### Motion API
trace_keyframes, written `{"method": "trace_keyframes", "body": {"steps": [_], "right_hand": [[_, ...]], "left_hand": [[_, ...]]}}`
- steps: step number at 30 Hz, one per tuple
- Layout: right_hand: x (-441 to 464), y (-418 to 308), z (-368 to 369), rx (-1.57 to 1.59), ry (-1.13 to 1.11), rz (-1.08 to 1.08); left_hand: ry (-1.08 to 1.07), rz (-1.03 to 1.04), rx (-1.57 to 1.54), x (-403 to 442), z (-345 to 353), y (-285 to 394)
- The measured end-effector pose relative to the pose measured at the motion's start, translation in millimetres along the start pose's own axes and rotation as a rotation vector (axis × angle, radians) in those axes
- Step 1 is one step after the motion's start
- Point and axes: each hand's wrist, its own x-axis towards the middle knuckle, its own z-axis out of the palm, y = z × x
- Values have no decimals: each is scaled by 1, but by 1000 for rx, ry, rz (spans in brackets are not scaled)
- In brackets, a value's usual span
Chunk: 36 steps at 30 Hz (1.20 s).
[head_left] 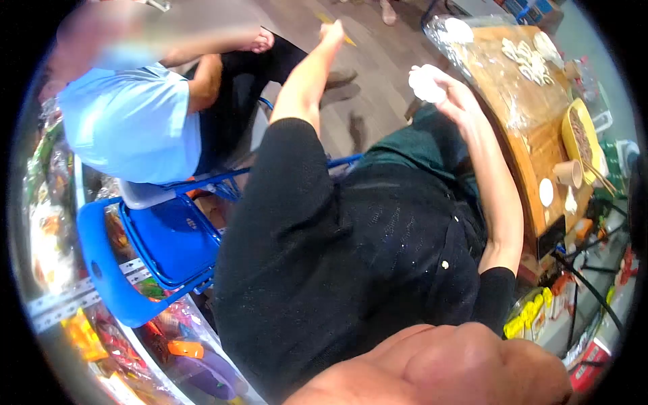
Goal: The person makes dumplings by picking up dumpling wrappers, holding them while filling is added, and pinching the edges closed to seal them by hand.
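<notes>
Okay, pale, roughly round flat piece (426,82) is at the right hand's (457,100) fingertips, pinched along its near edge and jutting out on the side toward the left hand (331,35); no clear long axis. Right hand has it, so it's nearer; left hand is well apart, out over the floor (395,50), fingers look bunched, can't tell if they hold anything. Wooden tabletop (499,81) and yellow tray (569,138) lie off the right hand's outer side.
</notes>
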Motion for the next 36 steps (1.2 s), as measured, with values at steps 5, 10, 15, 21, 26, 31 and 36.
{"method": "trace_keyframes", "body": {"steps": [5, 10, 15, 21, 26, 31, 36], "right_hand": [[76, 23, -45, 159, -34, 99], [-8, 47, -80, 164, -52, 168], [-106, 42, -50, 180, 40, 210], [-126, 17, -1, -333, -78, -62], [-121, 6, 2, -980, -139, -494], [-134, -19, 4, -1449, 51, -1037], [-151, -30, -16, -1493, 265, -981]], "left_hand": [[-277, -58, 4, -74, -41, 16], [-921, -212, -156, -160, -2, -24], [-1145, -256, -212, -260, -18, 24], [-1343, -561, -379, -254, 29, 37], [-1679, -676, -716, -305, 42, 106], [-1714, -688, -866, -329, 41, 128], [-1796, -681, -845, -353, 46, 133]]}}
